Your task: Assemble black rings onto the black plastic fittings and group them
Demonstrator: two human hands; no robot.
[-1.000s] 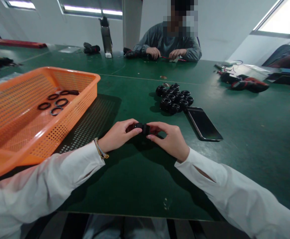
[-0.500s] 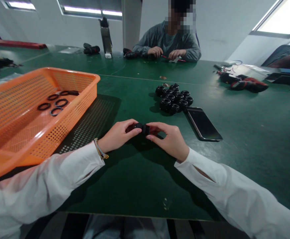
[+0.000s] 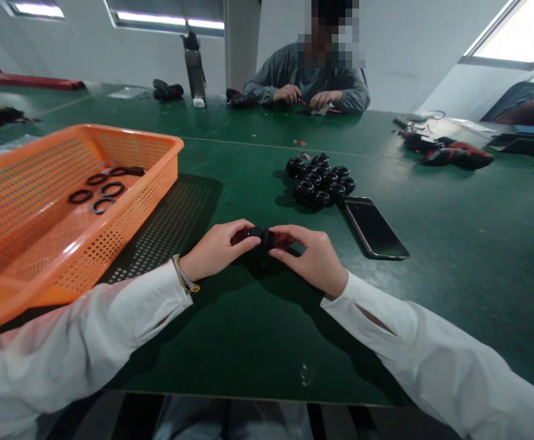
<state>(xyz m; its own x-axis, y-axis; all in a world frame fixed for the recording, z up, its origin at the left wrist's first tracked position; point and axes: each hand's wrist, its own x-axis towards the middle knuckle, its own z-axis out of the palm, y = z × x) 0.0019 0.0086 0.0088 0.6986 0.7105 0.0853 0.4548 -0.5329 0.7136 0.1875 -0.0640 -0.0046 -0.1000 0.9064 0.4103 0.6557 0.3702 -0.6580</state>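
My left hand (image 3: 216,249) and my right hand (image 3: 310,256) meet over the green table (image 3: 248,330), fingers pinched together on a small black round part (image 3: 260,235) held between them. Just beyond lies a cluster of several similar black round parts (image 3: 321,181). To the left stands an orange mesh basket (image 3: 148,183) with several black rings (image 3: 99,189) on its floor.
A dark phone (image 3: 374,227) lies face up right of my hands. Across the table a person in grey (image 3: 310,79) works with both hands. A bottle (image 3: 196,67) stands at the far side, and red and black tools (image 3: 450,153) lie at the right.
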